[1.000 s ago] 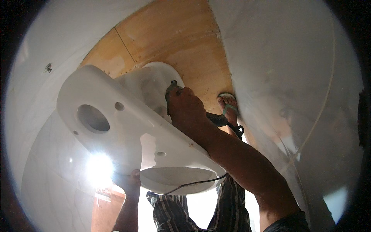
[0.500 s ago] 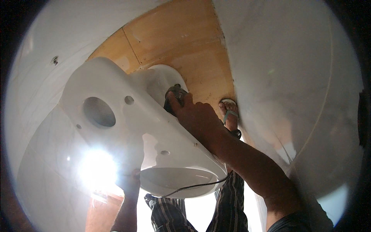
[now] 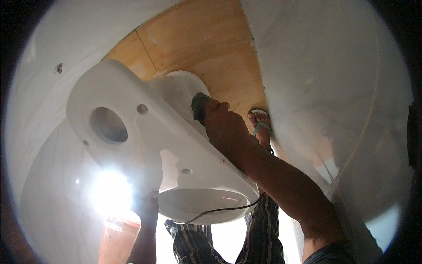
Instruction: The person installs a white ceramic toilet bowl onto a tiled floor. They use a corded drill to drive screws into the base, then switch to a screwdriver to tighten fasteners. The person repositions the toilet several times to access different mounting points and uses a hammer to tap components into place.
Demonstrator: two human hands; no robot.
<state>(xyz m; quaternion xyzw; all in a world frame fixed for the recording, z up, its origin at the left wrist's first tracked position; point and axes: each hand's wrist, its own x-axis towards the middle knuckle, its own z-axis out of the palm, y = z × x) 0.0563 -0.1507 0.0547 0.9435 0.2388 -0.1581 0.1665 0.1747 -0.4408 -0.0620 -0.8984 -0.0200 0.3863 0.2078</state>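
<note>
A white ceramic toilet (image 3: 123, 83) lies tilted, with a large round hole and smaller holes in the face toward me and an oval opening at its lower end. My right hand (image 3: 222, 123) is closed on a dark green power tool (image 3: 200, 105) against the toilet's inner upper part; the hand hides much of the tool. My left hand (image 3: 150, 211), shadowed and partly washed out by glare, grips the toilet's lower left edge. A black cord (image 3: 210, 211) runs across the oval opening.
Marble-like white panels (image 3: 329, 79) rise on both sides. Tan floor tiles (image 3: 206, 31) lie beyond the toilet. My sandaled foot (image 3: 259, 125) is at the right of it, and my striped trousers (image 3: 261, 233) show below. A bright light glares at lower left.
My right hand and the tool have shifted slightly within the toilet's upper part, and the hand has turned. The toilet and surroundings sit a little higher in the picture.
</note>
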